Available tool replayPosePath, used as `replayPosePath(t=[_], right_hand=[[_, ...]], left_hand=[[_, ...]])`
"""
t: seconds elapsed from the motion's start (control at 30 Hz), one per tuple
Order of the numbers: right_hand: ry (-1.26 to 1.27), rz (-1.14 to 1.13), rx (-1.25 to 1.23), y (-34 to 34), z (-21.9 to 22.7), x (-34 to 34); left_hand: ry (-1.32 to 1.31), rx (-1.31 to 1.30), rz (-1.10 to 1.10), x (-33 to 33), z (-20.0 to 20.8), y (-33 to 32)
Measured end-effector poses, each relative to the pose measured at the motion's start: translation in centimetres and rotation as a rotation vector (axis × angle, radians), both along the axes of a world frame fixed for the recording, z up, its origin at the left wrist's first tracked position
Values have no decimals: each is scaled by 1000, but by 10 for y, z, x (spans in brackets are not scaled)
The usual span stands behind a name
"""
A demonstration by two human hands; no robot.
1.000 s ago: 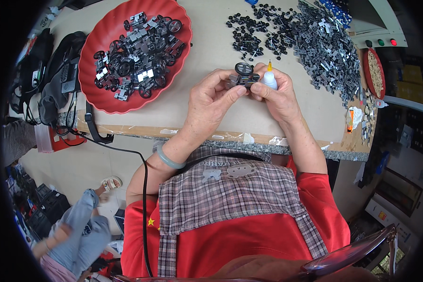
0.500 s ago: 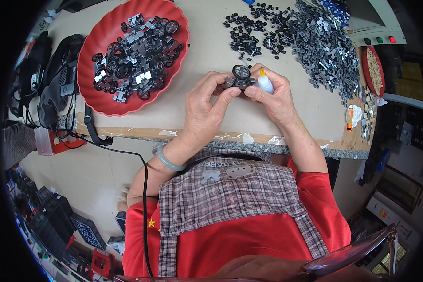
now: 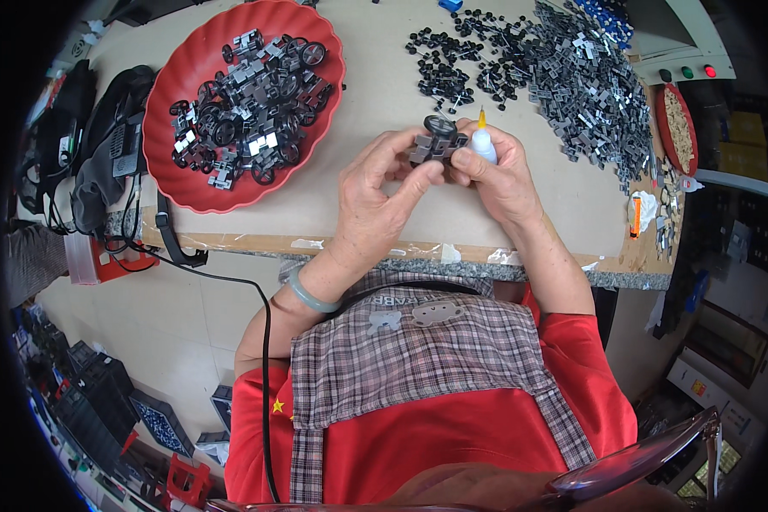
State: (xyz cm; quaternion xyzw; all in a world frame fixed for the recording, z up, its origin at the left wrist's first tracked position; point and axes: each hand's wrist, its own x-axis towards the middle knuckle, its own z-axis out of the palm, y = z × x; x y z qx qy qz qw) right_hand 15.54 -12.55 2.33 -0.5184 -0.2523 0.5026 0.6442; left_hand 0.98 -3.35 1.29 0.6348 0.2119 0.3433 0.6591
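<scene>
Grey-black wheeled piece [image 3: 435, 149] held above the bench [image 3: 375, 68], inward of its front edge [image 3: 256, 241].
Left hand [image 3: 375, 188] pinches one side; right hand [image 3: 505, 175] meets the other and grips a white bottle [image 3: 484, 147], amber tip [image 3: 482, 119] up. Bare bench separates the red bowl [image 3: 164, 162], left, from black wheels [image 3: 444, 75] and grey parts [image 3: 582, 94], right.

Left grip [image 3: 375, 186] and right grip [image 3: 505, 177] pinch close together, forearms [image 3: 548, 247] angled inward.

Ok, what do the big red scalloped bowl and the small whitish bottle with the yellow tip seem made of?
Big red scalloped bowl: probably moulded plastic, satin finish, judging by its even colour and fluted rim. Small whitish bottle with yellow tip: likely plastic, smooth, given its milky, even look.
</scene>
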Motion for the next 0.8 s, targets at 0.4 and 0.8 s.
replayPosePath(t=[0.4,0.8], right_hand=[[150,2,-6,2,-1,10],[122,-83,50,27,36,15]], left_hand=[[-84,-342,-176,-1,4,3],[95,-117,-145,4,-2,-1]])
